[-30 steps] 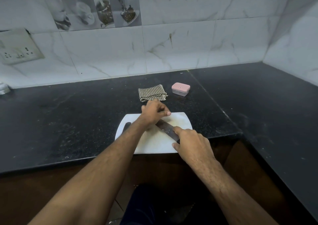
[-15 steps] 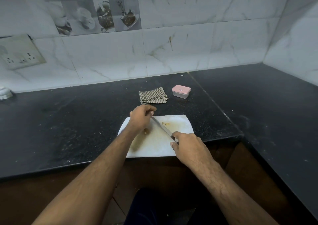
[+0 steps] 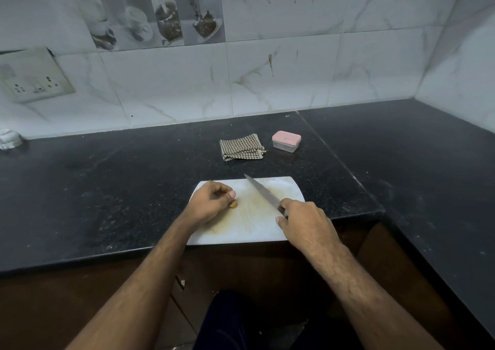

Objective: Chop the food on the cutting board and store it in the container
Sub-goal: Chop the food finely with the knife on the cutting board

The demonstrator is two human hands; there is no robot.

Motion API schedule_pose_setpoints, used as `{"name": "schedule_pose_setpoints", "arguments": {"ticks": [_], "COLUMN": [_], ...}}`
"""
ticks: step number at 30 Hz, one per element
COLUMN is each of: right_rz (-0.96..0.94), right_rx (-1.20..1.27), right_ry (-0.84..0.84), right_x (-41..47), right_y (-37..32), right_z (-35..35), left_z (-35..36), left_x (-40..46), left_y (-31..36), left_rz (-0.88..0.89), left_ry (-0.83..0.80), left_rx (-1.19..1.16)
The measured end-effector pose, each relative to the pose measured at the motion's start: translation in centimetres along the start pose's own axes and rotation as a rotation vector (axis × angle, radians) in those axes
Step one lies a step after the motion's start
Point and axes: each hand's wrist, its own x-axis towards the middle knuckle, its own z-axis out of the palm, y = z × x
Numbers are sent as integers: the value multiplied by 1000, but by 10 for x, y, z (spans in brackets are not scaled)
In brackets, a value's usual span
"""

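The knife (image 3: 263, 192) handle is hidden inside the right hand (image 3: 305, 222), whose fingers are curled round it; only the blade shows, slanting up and to the left across the white cutting board (image 3: 249, 226) with its tip near the board's far edge. The food (image 3: 233, 204) is a small yellowish-brown piece, mostly covered by the left hand (image 3: 210, 202), and what it is cannot be made out. That hand's fingers are curled, with the thumb and fingertips pinching the piece against the left part of the board, apart from the blade.

Beyond the board on the black counter (image 3: 107, 189) lies a folded checked cloth (image 3: 242, 146), and just to its right stands the small clear container (image 3: 286, 141) with its pink lid on (its contents cannot be seen). A switch plate (image 3: 32, 77) sits on the tiled wall at left, and a whitish object (image 3: 9, 138) is cut off by the left edge.
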Motion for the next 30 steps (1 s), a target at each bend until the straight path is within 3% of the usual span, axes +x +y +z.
{"name": "schedule_pose_setpoints", "arguments": {"ticks": [5,14,21,30], "right_rz": [9,-105,-97,-23], "right_rx": [7,53,72,27], "right_ry": [4,-82,-149,-102], "right_x": [-3,-10,-3,0], "right_y": [-1,-22,-34,-21], "right_z": [-7,-3,3,-6], "left_z": [-3,-6,-7,-1], "left_x": [0,-10,-13,-10], "left_y": [-7,-3,-9,-9], "left_rz": [35,79,86,86], "left_ry": [-34,74,112,148], "left_rx": [152,191,204,190]}}
